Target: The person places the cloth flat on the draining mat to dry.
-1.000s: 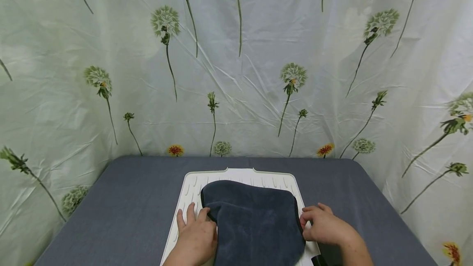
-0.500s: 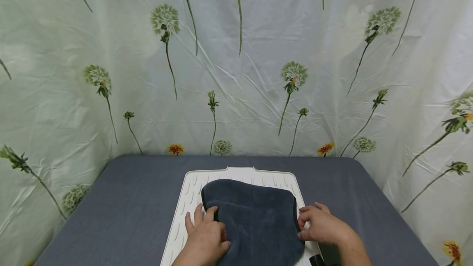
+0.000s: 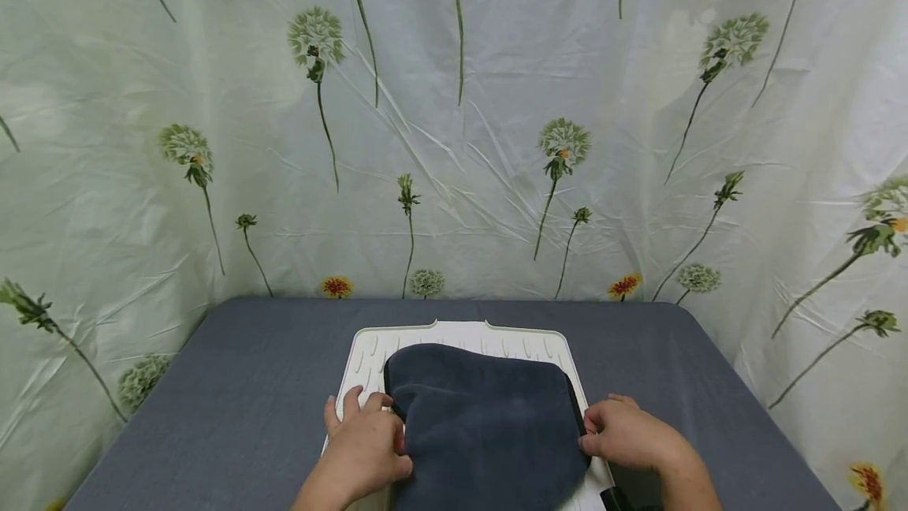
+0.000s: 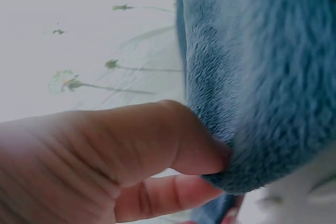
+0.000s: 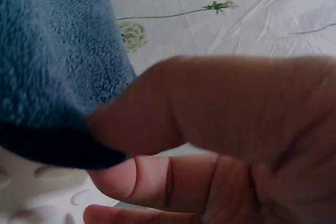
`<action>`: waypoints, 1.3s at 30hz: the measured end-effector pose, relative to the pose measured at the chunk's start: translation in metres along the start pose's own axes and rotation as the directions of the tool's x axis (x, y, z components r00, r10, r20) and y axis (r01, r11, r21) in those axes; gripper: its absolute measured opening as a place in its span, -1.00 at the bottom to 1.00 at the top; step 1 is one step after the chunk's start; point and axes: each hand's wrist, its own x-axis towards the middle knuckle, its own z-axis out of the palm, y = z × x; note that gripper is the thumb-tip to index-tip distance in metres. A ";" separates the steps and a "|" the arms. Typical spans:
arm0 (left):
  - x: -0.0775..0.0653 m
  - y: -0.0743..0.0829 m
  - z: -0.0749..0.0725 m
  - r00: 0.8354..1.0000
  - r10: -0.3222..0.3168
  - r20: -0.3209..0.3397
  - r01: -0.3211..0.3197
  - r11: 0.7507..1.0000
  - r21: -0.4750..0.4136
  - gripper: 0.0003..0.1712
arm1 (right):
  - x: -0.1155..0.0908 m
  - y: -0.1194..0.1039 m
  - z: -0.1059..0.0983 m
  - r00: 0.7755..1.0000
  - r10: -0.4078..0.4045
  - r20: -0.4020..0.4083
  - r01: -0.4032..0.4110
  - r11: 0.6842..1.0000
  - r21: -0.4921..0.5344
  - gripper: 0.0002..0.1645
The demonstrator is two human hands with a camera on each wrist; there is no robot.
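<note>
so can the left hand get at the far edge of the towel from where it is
Probably yes. The left hand pinches the dark blue towel at its near left side, and nothing lies on the white mat between it and the far edge.

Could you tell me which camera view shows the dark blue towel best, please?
The head view: the whole dark blue towel lies on the white mat, a hand at each side. Both wrist views show only a close, fuzzy edge.
</note>
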 end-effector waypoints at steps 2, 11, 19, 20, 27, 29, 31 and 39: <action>-0.001 -0.002 -0.006 1.000 -0.008 0.005 0.008 1.000 0.010 -0.62 | -0.001 -0.002 -0.001 1.000 -0.007 0.003 0.007 1.000 -0.002 -0.67; -0.002 -0.004 -0.014 0.999 -0.013 0.043 0.012 1.000 0.023 -0.64 | 0.002 -0.011 0.003 1.000 0.011 0.021 -0.011 1.000 -0.010 -0.67; 0.007 -0.007 -0.013 0.993 -0.073 0.098 0.077 0.996 -0.036 -0.62 | 0.005 -0.014 0.005 0.994 0.107 -0.010 -0.107 0.994 -0.013 -0.73; 0.009 -0.009 -0.013 0.992 -0.082 0.091 0.086 0.995 -0.043 -0.63 | 0.005 -0.013 0.005 0.994 0.108 -0.011 -0.109 0.994 -0.010 -0.73; 0.020 -0.021 -0.009 0.989 -0.149 -0.009 0.148 0.985 -0.094 -0.70 | 0.002 -0.008 0.012 1.000 0.015 -0.015 -0.014 1.000 0.021 -0.70; 0.025 -0.025 -0.008 0.986 -0.166 -0.024 0.162 0.981 -0.109 -0.67 | 0.000 -0.005 0.015 1.000 -0.028 -0.004 0.028 0.998 0.061 -0.71; 0.033 -0.029 -0.007 0.985 -0.171 -0.027 0.167 0.981 -0.103 -0.63 | -0.002 0.001 0.020 0.999 -0.040 0.008 0.039 0.995 0.095 -0.71; 0.073 -0.046 -0.002 0.995 -0.099 0.000 0.099 0.994 -0.046 -0.66 | 0.011 0.083 0.073 0.994 -0.111 -0.011 0.111 0.986 0.123 -0.80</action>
